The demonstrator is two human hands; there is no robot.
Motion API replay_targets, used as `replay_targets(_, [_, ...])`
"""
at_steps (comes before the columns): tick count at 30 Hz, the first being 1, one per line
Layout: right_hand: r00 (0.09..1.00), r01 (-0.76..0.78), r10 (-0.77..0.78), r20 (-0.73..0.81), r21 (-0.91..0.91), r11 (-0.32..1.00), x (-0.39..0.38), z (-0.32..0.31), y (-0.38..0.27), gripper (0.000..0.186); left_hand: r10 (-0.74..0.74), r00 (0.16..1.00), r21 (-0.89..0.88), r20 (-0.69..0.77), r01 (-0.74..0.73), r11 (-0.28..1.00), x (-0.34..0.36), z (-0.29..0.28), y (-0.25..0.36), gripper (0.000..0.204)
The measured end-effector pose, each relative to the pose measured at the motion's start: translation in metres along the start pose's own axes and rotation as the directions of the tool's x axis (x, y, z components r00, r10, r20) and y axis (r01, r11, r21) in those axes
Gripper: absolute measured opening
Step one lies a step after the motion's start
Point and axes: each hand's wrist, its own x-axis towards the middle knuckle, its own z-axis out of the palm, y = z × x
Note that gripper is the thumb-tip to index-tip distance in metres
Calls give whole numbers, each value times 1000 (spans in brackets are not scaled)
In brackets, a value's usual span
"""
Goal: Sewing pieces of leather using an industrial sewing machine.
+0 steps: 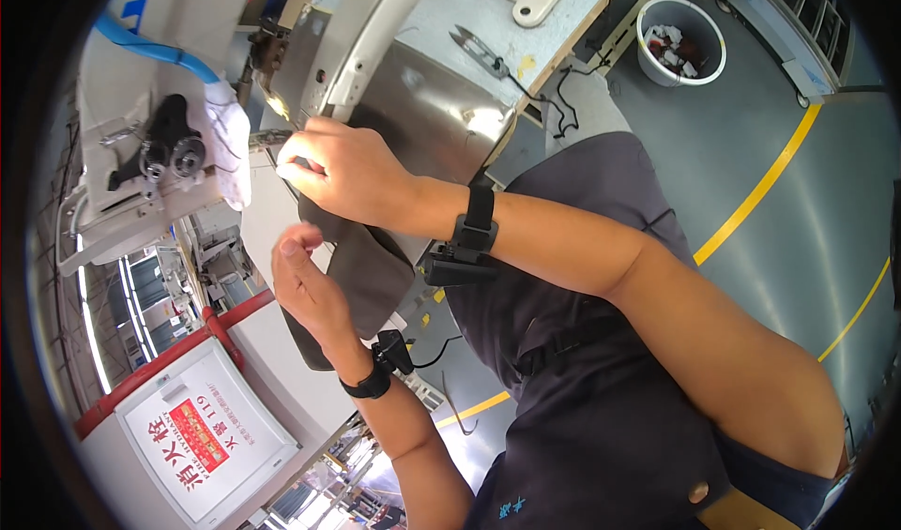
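Closest to us, the dark apron fills the lower middle, both bare arms reaching up and left across the frame, a black strapped device on each wrist. Here's the left hand, left of centre: fingers loosely curled, a gap between thumb and fingertips, nothing visible in its hold. Above it, the right hand bends its fingers in tight, thumb close to the forefinger; whether anything is pinched there, I can't tell. The brown-grey sheet of material hangs just beside and behind the left hand, below the right. Beyond, at upper centre, stands the pale sewing machine, a small glowing lamp near the right fingertips. On its table lies a two-pronged tool with a black cord. Farther off, a white bucket of scraps sits upper right on the grey floor; lower left, a white hydrant cabinet beside a red pipe.
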Motion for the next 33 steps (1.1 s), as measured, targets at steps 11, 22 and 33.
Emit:
replay_targets(11, [965, -234, 197, 175, 227, 945, -52, -50, -8, 17, 313, 946, 82, 84, -319, 944, -5, -13, 1, 18])
replay_targets(22, [966, -124, 126, 225, -23, 992, -68, -94, -8, 20, 810, 483, 409, 331, -848, 339, 3, 19, 55, 37])
replay_targets(33, [943, -212, 243, 229, -151, 966, -69, -137, 6, 22, 880, 436, 55, 187, -899, 434, 19, 40, 40, 17])
